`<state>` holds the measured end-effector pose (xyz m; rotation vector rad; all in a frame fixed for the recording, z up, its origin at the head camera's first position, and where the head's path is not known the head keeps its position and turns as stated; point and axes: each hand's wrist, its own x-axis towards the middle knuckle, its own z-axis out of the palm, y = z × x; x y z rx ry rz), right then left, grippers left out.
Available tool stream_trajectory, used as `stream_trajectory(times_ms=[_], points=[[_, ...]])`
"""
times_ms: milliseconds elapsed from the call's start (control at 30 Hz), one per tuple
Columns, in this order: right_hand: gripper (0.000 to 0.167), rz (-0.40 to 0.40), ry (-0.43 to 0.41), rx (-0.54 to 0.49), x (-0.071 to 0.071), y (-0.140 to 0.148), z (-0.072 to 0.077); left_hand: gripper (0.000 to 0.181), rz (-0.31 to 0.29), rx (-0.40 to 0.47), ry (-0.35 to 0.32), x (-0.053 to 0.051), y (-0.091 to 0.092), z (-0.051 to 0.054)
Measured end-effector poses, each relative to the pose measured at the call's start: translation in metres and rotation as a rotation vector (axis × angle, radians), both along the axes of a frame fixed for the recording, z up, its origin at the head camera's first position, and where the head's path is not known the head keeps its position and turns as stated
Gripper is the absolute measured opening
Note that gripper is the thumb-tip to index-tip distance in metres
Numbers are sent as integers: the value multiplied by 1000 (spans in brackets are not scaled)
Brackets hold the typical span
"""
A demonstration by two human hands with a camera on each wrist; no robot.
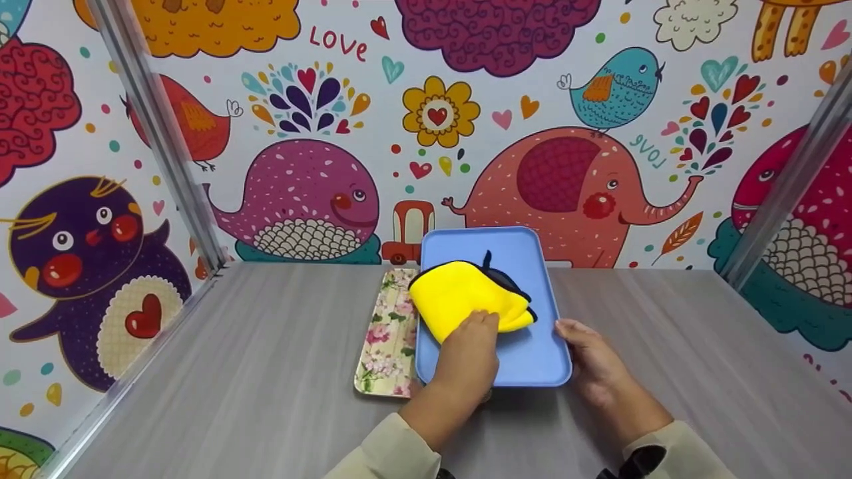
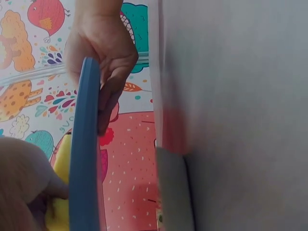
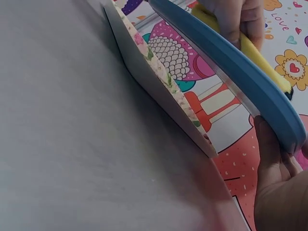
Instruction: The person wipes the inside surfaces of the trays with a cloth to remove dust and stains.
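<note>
A light blue rectangular tray [image 1: 529, 362] is held up off the table, tilted. My right hand [image 1: 596, 362] grips its right edge, thumb on top and fingers underneath; the right wrist view shows these fingers below the tray's rim. On the tray lies a folded yellow cloth [image 1: 452, 293] with black edging and a dark underside. My left hand [image 1: 469, 352] holds the near part of this cloth with curled fingers against the tray. The left wrist view shows only part of the left hand [image 2: 21, 178] beside the blue tray [image 2: 84, 154].
A floral tray [image 1: 383, 349] lies on the grey table [image 1: 253, 372], partly hidden under the blue tray. Walls with printed animals [image 1: 313, 186] stand at the back and both sides, joined by metal corner posts [image 1: 160, 133].
</note>
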<state>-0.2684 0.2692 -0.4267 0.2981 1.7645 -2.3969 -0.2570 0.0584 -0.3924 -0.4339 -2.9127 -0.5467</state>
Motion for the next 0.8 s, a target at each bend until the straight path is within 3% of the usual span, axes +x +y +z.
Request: stream_trajectory(times_ms=[367,533,600,800], points=[[23,-19,-17,31,2,-8,0,57,-50,-27,-1,12,8,1],[30,5,38,40,2,-8,-3,61,-100,-55,-13,14,10,1],[36,25,57,31,1,-7,-4,61,-142,-84,15,14,10,-1],[36,52,64,5,0,-5,-5,57,-256,-251,191,9,5,-5]])
